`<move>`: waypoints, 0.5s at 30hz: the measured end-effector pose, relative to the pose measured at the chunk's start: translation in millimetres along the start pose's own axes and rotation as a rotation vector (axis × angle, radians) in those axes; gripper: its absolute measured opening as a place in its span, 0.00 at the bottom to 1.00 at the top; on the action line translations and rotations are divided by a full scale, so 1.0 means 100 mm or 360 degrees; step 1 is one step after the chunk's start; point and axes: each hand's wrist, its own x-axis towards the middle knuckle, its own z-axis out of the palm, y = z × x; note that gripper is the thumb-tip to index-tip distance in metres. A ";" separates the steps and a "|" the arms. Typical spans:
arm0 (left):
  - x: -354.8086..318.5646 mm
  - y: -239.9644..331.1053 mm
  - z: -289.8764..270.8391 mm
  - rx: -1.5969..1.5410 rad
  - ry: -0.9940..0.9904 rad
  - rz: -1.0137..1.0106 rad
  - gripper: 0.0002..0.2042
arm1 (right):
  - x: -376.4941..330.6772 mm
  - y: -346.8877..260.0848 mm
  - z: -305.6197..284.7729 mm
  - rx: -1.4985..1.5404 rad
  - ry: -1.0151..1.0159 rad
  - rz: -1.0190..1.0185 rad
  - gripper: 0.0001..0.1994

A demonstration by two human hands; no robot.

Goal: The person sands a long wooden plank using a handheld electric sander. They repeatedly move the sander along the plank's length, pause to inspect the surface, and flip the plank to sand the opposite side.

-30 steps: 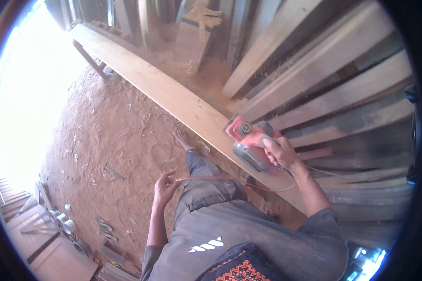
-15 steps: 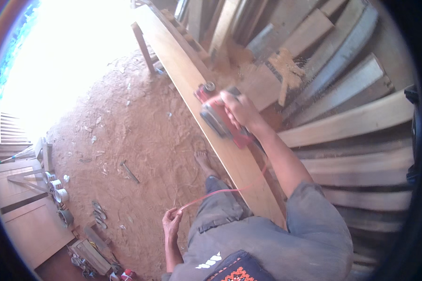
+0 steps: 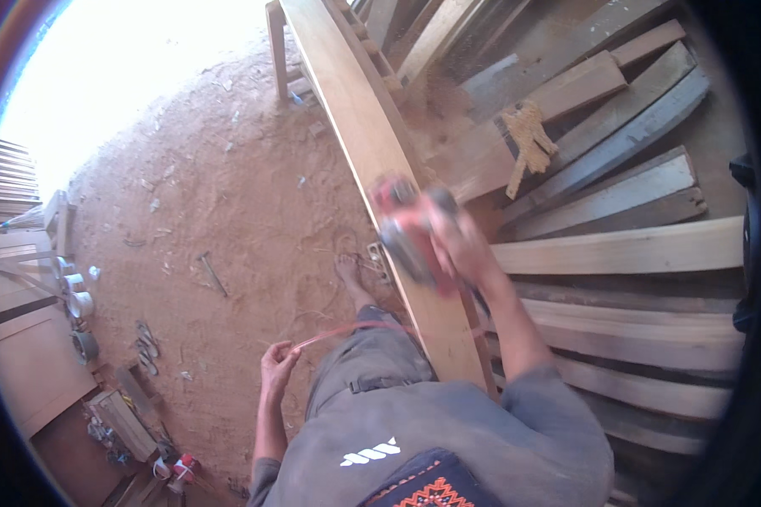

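Observation:
My right hand (image 3: pixel 461 245) is wrapped round the handle of a red electric hand planer (image 3: pixel 413 241), which is smeared by motion. The planer rests on the upper face of a long, pale wooden plank (image 3: pixel 359 110). That plank runs from beside my body toward the far top of the view. Off to the left, over the dirt floor, my left hand (image 3: pixel 279 365) pinches a thin red cord (image 3: pixel 347 329). The cord curves across my thigh to the plank, and part of it is hidden past there.
A wooden leg (image 3: pixel 277 51) stands at the plank's far end. Several boards (image 3: pixel 626 247) lie along the right side. My bare foot (image 3: pixel 347 269) is left of the plank. On the dirt lie a hammer (image 3: pixel 212 275) and sandals (image 3: pixel 146 346); panels (image 3: pixel 38 359) stand farther left.
The planer and my right hand have come back along the plank toward me. My left hand still pinches the cord. The whole view has shifted a little.

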 end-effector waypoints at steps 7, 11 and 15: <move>-0.17 -0.16 0.25 0.0254 -0.0433 0.0102 0.26 | -2.73 -0.05 0.43 0.0361 0.0354 0.0942 0.24; -0.40 -0.19 0.47 0.0125 -0.0381 0.0035 0.24 | -2.03 0.06 0.43 0.0364 0.0379 0.0838 0.26; -0.51 -0.22 0.41 -0.0097 -0.0123 0.0096 0.21 | -0.33 -0.07 0.23 0.0379 0.0267 0.0364 0.31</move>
